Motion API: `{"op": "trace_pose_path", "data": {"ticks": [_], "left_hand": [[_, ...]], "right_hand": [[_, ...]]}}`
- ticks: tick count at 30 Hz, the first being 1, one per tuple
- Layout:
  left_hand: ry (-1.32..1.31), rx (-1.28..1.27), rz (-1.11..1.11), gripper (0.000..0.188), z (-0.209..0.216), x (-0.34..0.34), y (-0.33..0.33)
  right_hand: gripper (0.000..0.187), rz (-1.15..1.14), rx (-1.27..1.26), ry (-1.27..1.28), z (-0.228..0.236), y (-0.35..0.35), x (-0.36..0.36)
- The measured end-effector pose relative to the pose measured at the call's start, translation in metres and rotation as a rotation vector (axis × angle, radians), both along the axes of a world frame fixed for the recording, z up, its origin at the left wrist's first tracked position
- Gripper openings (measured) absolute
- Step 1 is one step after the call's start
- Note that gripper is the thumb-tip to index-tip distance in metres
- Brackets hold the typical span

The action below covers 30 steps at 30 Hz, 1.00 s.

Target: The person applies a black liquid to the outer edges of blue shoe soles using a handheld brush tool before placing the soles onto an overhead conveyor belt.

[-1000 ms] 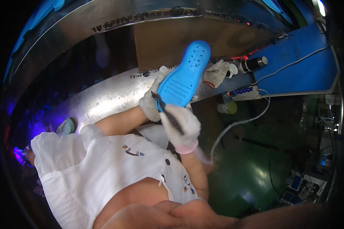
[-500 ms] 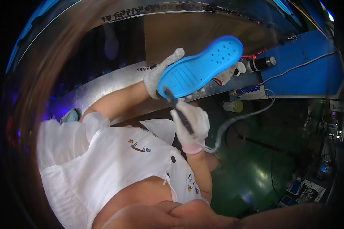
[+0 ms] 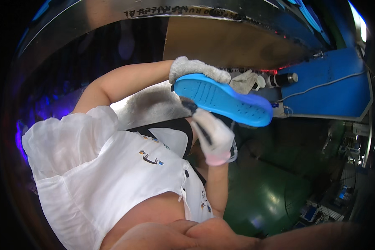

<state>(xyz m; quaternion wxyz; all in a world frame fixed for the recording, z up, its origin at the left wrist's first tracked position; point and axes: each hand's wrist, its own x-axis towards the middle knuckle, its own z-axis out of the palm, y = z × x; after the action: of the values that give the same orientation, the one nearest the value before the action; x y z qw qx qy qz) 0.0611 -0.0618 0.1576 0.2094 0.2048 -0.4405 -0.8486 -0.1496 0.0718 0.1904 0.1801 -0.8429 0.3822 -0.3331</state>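
Observation:
A bright blue shoe sole (image 3: pixel 225 98) hangs in front of me, tilted with its holed end down to the right. Its grooved, holed face is turned toward me. My left hand (image 3: pixel 199 71), in a whitish knit glove, grips the sole along its upper edge. Below the heel end, my right hand (image 3: pixel 218 134), in a white glove with a pink cuff, is closed round the dark handle of a brush (image 3: pixel 189 104). The blurred bristle head is close to the sole's lower edge; I cannot tell whether they touch.
A silver metal ledge (image 3: pixel 150 106) runs behind my arms, with a brown board (image 3: pixel 221 43) beyond. Farther right are a loose glove (image 3: pixel 244 81), a white cup (image 3: pixel 260 82), a dark bottle (image 3: pixel 284 79) and a blue tabletop (image 3: pixel 325 93) crossed by a cable.
My left hand has shifted to the sole's upper edge, and the sole has swung clockwise, its holed end now low at the right. The brush has moved slightly down and right with my right hand.

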Motion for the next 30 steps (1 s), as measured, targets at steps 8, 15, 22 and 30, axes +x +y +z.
{"op": "trace_pose_path", "data": {"ticks": [8,15,22,30], "left_hand": [[-0.164,-0.535,0.037,0.049,0.000,0.014,-0.009],[-0.293,-0.392,0.031,0.044,0.041,0.004,-0.008],[-0.338,-0.387,0.112,0.053,0.046,0.017,-0.007],[-0.120,-0.674,0.302,0.060,-0.016,0.047,0.003]], "right_hand": [[0.027,0.025,-0.032,0.160,0.019,0.002,-0.002],[0.026,-0.077,-0.086,0.213,0.029,0.004,-0.017],[0.034,-0.044,-0.131,0.169,0.037,-0.004,-0.023],[0.033,0.135,-0.207,-0.038,0.033,-0.013,-0.022]]}}
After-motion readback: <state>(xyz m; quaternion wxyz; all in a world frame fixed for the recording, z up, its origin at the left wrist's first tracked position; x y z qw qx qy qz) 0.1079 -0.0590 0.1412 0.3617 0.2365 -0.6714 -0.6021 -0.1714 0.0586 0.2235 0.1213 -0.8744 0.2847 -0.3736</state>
